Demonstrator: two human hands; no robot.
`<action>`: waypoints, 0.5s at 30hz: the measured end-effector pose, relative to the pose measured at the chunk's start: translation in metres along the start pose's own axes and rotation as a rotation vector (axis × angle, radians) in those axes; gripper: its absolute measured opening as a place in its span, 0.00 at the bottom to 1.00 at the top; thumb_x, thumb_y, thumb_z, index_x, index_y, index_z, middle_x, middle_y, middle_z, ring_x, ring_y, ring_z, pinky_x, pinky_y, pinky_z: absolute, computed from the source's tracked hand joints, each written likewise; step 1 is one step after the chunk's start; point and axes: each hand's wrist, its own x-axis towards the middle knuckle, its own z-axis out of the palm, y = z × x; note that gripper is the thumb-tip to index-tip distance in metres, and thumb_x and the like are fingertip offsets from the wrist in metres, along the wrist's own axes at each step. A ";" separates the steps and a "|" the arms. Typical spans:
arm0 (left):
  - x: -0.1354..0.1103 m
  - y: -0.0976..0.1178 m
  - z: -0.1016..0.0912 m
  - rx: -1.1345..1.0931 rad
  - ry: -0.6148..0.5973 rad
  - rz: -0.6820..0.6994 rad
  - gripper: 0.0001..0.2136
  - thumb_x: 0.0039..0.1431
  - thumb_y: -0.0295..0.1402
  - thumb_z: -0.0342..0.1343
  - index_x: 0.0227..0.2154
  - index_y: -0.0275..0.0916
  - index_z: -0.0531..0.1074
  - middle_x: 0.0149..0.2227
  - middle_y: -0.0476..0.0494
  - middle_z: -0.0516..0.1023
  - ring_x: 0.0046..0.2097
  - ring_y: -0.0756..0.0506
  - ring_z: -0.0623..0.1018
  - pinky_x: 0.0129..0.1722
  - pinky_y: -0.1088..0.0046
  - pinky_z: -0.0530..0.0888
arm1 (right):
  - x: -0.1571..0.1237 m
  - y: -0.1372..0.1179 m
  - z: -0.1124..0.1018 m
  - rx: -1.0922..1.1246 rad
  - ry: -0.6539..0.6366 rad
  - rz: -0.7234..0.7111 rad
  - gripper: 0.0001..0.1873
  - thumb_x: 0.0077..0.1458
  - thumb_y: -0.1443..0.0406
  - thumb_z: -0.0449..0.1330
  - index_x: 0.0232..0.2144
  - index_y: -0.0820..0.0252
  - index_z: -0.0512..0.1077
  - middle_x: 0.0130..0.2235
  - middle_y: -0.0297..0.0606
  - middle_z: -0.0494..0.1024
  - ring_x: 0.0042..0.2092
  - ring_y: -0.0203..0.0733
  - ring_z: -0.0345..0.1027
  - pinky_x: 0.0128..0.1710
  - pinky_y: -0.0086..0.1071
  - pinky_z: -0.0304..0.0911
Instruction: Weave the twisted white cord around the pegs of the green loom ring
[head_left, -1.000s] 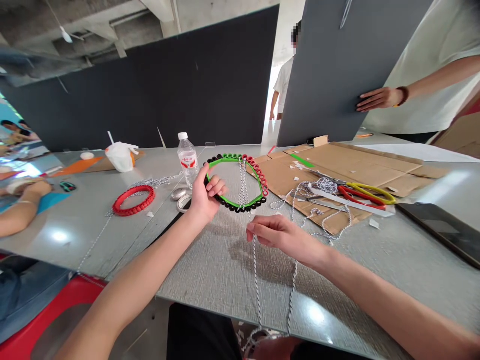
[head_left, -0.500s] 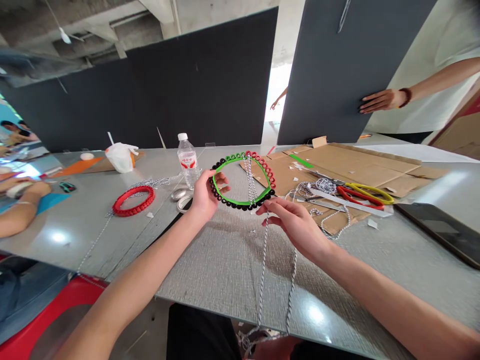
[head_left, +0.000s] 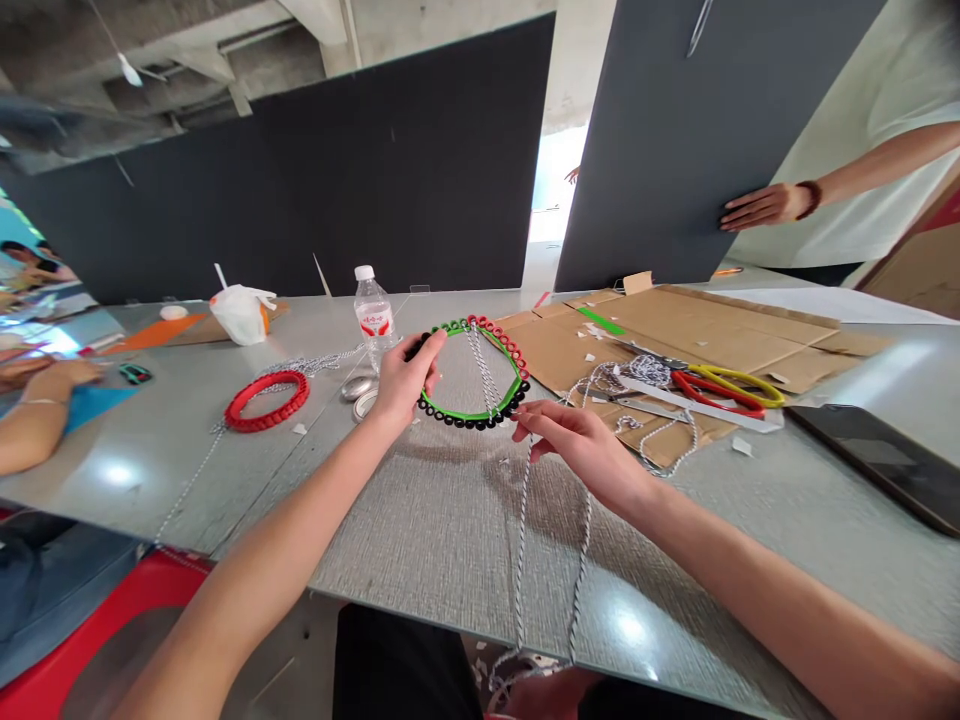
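Note:
My left hand (head_left: pixel 407 378) is closed on the left side of a ring (head_left: pixel 455 418) held above the table. Its inner band is green, and small black, red and green loops run round the outside. Black-and-white cord (head_left: pixel 482 367) crosses the ring from its top edge to its lower right. Close to the ring's lower right, my right hand (head_left: pixel 568 436) pinches the cord with thumb and fingers. From there the cord hangs in two strands past the table's front edge. Whether the right fingertips also touch the ring is hard to tell.
A red ring (head_left: pixel 267 402) with cord lies on the left, near a water bottle (head_left: pixel 375 318). On the right are cardboard (head_left: pixel 712 328), scissors (head_left: pixel 739 388), tangled cord (head_left: pixel 637 372) and a phone (head_left: pixel 877 465). A person's hand (head_left: pixel 765 207) rests against the dark panel (head_left: pixel 675 150).
The ring and my left hand have shifted left and slightly down, and the ring has turned a little. My left thumb now lies over its upper left edge. My right hand stays nearly in place.

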 end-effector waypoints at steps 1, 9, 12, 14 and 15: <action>0.001 -0.001 -0.001 0.000 0.008 0.004 0.18 0.55 0.48 0.67 0.23 0.41 0.69 0.19 0.54 0.65 0.17 0.57 0.60 0.16 0.74 0.53 | -0.001 -0.001 0.000 -0.022 -0.001 0.000 0.18 0.58 0.52 0.59 0.31 0.60 0.78 0.43 0.44 0.78 0.43 0.44 0.70 0.38 0.36 0.68; 0.003 0.001 -0.002 -0.014 0.041 0.031 0.20 0.55 0.45 0.68 0.20 0.41 0.66 0.19 0.55 0.62 0.17 0.57 0.58 0.16 0.74 0.53 | -0.005 -0.008 -0.001 -0.144 -0.089 -0.048 0.24 0.62 0.49 0.56 0.24 0.59 0.73 0.35 0.41 0.77 0.34 0.40 0.68 0.40 0.38 0.64; 0.003 0.001 -0.003 -0.041 0.038 0.033 0.20 0.54 0.44 0.69 0.19 0.41 0.65 0.17 0.55 0.60 0.17 0.56 0.58 0.16 0.74 0.53 | -0.003 -0.016 -0.012 -0.157 0.074 -0.084 0.25 0.64 0.46 0.53 0.30 0.59 0.76 0.34 0.42 0.77 0.34 0.42 0.68 0.38 0.38 0.64; 0.003 0.000 -0.004 -0.040 0.042 0.038 0.20 0.54 0.44 0.69 0.19 0.41 0.65 0.17 0.55 0.60 0.18 0.56 0.57 0.16 0.74 0.52 | 0.001 -0.021 -0.026 -0.206 0.255 -0.125 0.21 0.64 0.49 0.54 0.37 0.58 0.77 0.34 0.41 0.77 0.33 0.42 0.68 0.35 0.37 0.64; 0.004 0.000 -0.004 -0.035 0.044 0.041 0.20 0.54 0.44 0.69 0.19 0.41 0.65 0.17 0.56 0.60 0.18 0.56 0.57 0.16 0.74 0.52 | 0.003 -0.022 -0.035 -0.265 0.342 -0.157 0.19 0.63 0.51 0.54 0.38 0.57 0.77 0.34 0.40 0.78 0.32 0.42 0.69 0.35 0.37 0.63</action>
